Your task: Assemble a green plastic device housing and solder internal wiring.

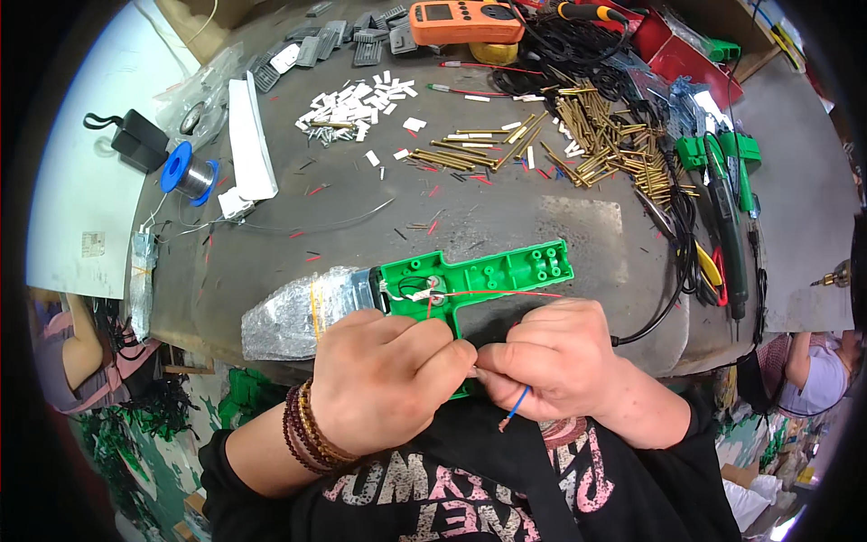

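Note:
My left hand (388,375) and my right hand (555,361) are closed in pinches, fingertips meeting just in front of a green plastic housing half (506,271). From beneath my right fingers hangs a blue wire (517,403) with a bare copper end. What my left fingertips pinch is too small and covered to make out. A thin red wire (506,292) runs out of the housing to the right, above my right hand. Inside the housing lie black and white wires. Bubble wrap (284,316) with a yellow band covers the housing's left end, partly behind my left hand.
Brass tubes (605,135) and white sleeves (352,107) lie in piles towards the back. An orange multimeter (465,23) stands at the far edge. On the left is a blue solder spool (190,173); on the right, a dark pen-shaped tool (727,235) and yellow-handled pliers (709,268).

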Tool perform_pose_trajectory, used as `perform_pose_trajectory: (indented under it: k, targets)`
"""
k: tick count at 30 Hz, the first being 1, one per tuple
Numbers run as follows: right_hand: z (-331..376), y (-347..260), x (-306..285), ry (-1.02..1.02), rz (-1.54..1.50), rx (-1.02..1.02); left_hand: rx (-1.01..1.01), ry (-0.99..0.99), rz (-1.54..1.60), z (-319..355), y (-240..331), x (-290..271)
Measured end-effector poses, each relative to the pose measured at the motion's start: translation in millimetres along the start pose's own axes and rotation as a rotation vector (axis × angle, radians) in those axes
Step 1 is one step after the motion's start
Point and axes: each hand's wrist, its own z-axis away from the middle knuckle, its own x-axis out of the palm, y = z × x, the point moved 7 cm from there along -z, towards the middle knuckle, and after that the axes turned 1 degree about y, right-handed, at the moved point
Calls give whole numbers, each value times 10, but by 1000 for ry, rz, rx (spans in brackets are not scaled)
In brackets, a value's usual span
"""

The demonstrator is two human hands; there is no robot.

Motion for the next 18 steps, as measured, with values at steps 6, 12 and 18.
perform_pose_trajectory:
  k: [6, 12, 18]
  targets:
    - [164, 254, -185, 204, -400, 276, -151, 272, 176, -192, -15, -364]
    - [154, 192, -398, 126, -407, 268, -112, -81, 119, -483, -251, 53]
    - [98, 311, -294, 163, -327, 495, -202, 81, 381, -358, -285, 86]
